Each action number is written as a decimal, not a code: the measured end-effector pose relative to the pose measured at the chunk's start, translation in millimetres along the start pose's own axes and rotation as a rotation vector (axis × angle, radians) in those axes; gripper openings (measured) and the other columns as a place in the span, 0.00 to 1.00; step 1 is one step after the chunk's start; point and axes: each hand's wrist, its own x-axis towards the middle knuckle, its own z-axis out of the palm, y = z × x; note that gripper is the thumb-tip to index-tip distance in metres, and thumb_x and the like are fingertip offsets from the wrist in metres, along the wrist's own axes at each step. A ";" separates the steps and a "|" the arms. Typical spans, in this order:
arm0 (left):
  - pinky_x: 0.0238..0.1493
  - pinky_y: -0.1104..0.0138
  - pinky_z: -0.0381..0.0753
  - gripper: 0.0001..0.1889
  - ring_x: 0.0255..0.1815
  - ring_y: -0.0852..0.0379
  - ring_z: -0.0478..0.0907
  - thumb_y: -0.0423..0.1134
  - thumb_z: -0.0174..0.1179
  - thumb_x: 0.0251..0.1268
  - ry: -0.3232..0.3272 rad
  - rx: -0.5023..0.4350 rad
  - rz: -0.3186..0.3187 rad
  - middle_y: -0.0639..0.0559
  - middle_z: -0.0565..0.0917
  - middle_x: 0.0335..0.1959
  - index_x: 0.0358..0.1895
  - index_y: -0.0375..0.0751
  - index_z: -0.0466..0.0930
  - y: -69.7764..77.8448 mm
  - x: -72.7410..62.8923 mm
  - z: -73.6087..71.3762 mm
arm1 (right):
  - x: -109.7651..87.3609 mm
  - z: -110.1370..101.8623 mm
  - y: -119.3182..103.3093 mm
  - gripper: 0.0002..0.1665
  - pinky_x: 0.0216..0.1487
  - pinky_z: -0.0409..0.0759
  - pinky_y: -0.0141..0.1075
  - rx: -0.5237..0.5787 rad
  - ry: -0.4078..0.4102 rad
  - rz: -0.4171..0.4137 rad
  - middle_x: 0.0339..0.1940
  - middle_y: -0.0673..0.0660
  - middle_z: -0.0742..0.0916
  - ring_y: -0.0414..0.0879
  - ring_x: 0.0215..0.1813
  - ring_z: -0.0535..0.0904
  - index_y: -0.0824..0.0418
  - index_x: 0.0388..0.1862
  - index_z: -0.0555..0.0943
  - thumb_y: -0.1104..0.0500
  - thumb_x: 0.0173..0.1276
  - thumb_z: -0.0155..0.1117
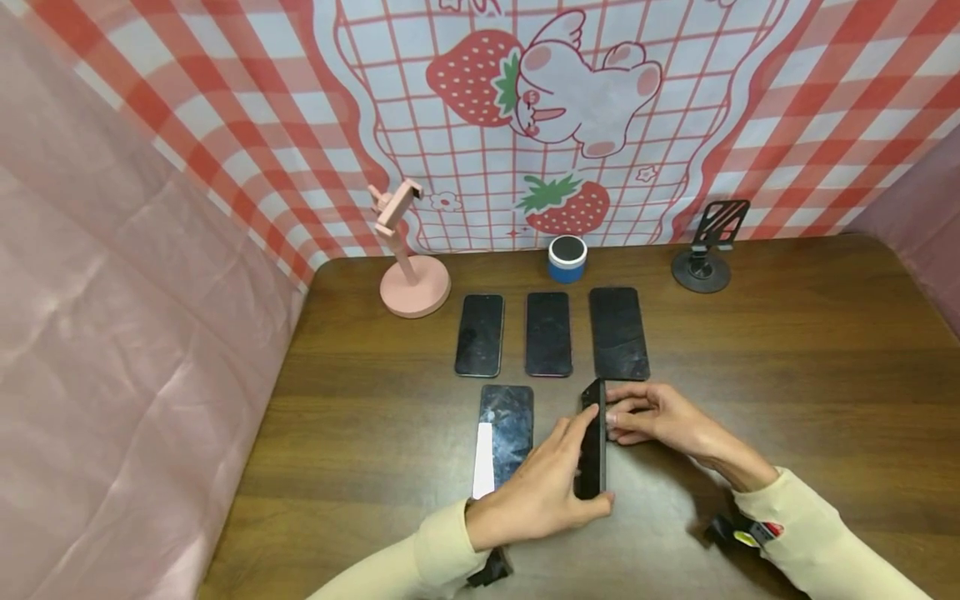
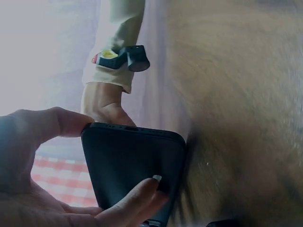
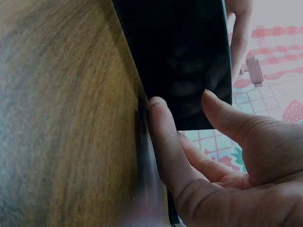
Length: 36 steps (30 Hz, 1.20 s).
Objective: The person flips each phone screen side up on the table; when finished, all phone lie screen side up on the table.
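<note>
A black phone (image 1: 594, 454) stands on its long edge on the table, upright between both hands. The left hand (image 1: 542, 490) grips it by its edges, thumb at the near end and fingers along the back, as the left wrist view also shows on the phone's back (image 2: 128, 161). On the screen side, the right hand (image 1: 662, 418) is held with loosely bent fingers. In the right wrist view its thumb and index fingertip are at the dark screen (image 3: 182, 56), not wrapped round it. Left of the held phone lies another phone (image 1: 512, 421), partly behind the left hand, with a bright white patch on it.
Three dark phones, left (image 1: 480, 335), middle (image 1: 548, 333) and right (image 1: 618, 333), lie in a row behind. Further back stand a pink phone stand (image 1: 415, 286), a blue-and-white round container (image 1: 567, 260) and a black phone stand (image 1: 701, 271). A patterned cloth (image 1: 555, 183) hangs behind the table.
</note>
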 end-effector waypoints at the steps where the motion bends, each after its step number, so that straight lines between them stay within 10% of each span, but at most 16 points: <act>1: 0.50 0.75 0.81 0.52 0.53 0.62 0.80 0.47 0.72 0.63 -0.004 -0.040 -0.005 0.42 0.71 0.73 0.85 0.46 0.47 -0.5 -0.3 -0.9 | -0.1 0.9 0.3 0.33 0.50 0.89 0.39 -0.014 0.011 -0.001 0.48 0.62 0.90 0.42 0.44 0.90 0.87 0.70 0.63 0.66 0.77 0.62; 7: 0.43 0.77 0.84 0.53 0.54 0.62 0.81 0.32 0.73 0.58 -0.012 -0.366 -0.058 0.40 0.70 0.72 0.83 0.49 0.49 -5.0 -0.8 -4.6 | -0.1 7.4 0.9 0.32 0.45 0.90 0.39 -0.085 0.089 0.011 0.46 0.67 0.90 0.42 0.40 0.90 0.83 0.68 0.69 0.63 0.75 0.67; 12: 0.40 0.76 0.85 0.44 0.48 0.61 0.85 0.33 0.72 0.62 0.049 -0.443 -0.056 0.39 0.76 0.65 0.79 0.44 0.57 -9.5 0.4 -6.9 | -0.5 12.9 -0.1 0.33 0.42 0.90 0.39 -0.136 0.156 0.037 0.43 0.66 0.89 0.45 0.38 0.90 0.80 0.68 0.71 0.61 0.73 0.69; 36: 0.41 0.73 0.83 0.37 0.38 0.56 0.88 0.23 0.72 0.55 0.159 -0.310 -0.100 0.41 0.80 0.49 0.70 0.28 0.68 -29.6 10.1 -7.0 | -7.1 27.6 -0.4 0.36 0.34 0.77 0.31 -0.611 0.426 -0.038 0.40 0.57 0.89 0.38 0.25 0.82 0.66 0.61 0.78 0.52 0.59 0.82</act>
